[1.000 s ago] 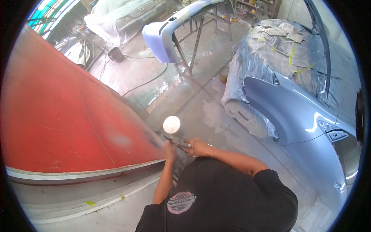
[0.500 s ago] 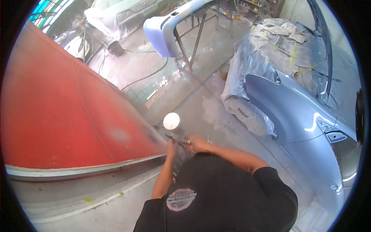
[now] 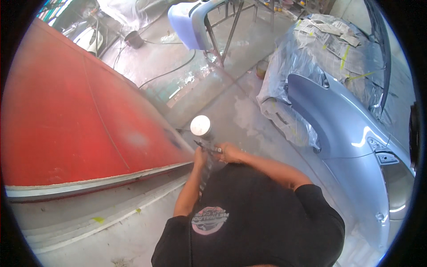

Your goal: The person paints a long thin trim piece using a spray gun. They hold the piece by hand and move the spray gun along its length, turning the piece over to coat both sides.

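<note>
In front of my chest I hold a paint spray gun (image 3: 209,146), dark-bodied, with a round white-lidded cup (image 3: 200,126) on top. My right hand (image 3: 230,152) is wrapped round the back of the gun. On the other side, my left hand (image 3: 201,155) is closed on the gun's front or lower part; its fingers are partly hidden. A large red vehicle panel (image 3: 80,111) is close by at the left, with hazy grey patches toward its near right corner. The gun is apart from that panel.
At the right stands a shiny blue-grey car fender (image 3: 327,120), before a car covered in plastic and newspaper (image 3: 322,49). A pale lilac bumper (image 3: 189,29) rests on a metal stand (image 3: 227,35). A dark bucket (image 3: 133,40) and a hose (image 3: 173,75) are on the floor.
The view has tilted slightly, so hands, gun and surroundings sit higher in the picture. Both hands keep their hold on the spray gun.
</note>
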### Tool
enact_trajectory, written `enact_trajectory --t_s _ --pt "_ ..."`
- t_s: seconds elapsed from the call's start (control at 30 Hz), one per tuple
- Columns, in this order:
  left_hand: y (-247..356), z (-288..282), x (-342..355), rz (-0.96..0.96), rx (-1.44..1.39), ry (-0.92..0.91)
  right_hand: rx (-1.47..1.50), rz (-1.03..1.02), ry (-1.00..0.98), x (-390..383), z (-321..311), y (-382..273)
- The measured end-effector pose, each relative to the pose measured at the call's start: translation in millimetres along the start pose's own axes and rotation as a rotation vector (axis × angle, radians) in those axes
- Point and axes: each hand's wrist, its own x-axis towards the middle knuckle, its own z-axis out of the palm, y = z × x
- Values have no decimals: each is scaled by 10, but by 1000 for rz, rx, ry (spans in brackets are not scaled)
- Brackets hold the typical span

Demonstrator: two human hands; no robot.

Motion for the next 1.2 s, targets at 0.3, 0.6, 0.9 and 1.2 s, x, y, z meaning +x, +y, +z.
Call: enact_trajectory --t_s 0.3,0.6,0.9,1.2 --pt "53 -25 -158 48 35 -20 -24 -91 -4 42 94 146" --pt "416 -116 -191 216 29 48 81 3 50 63 111 183" --pt "1088 -436 -164 248 99 92 16 -23 76 -19 -249 -175" --pt "1446 -632 -136 369 21 179 95 -10 140 30 -280 -114"
